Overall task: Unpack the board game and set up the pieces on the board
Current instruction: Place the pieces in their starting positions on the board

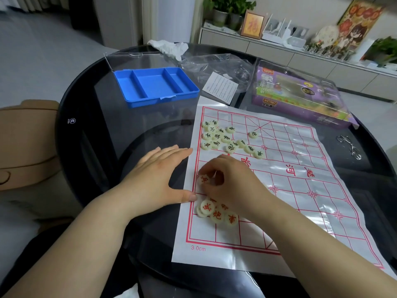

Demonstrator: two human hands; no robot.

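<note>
The xiangqi board sheet is lying flat on the right half of a round, dark glass table. Its long axis is running away from the person and skewing slightly, and its river characters are facing the far side. The right hand is pinching a red-marked piece at the sheet's left edge, just below the river. The left hand is resting open and flat on the glass, its thumb pressing the sheet's border. More red pieces are sitting heaped near that thumb, and green-marked pieces are clustering at the far left corner. Beyond the sheet, a blue compartment tray, a folded leaflet, a crumpled plastic bag and a purple game box are lying on the table. A pale sideboard is standing against the back wall.
</note>
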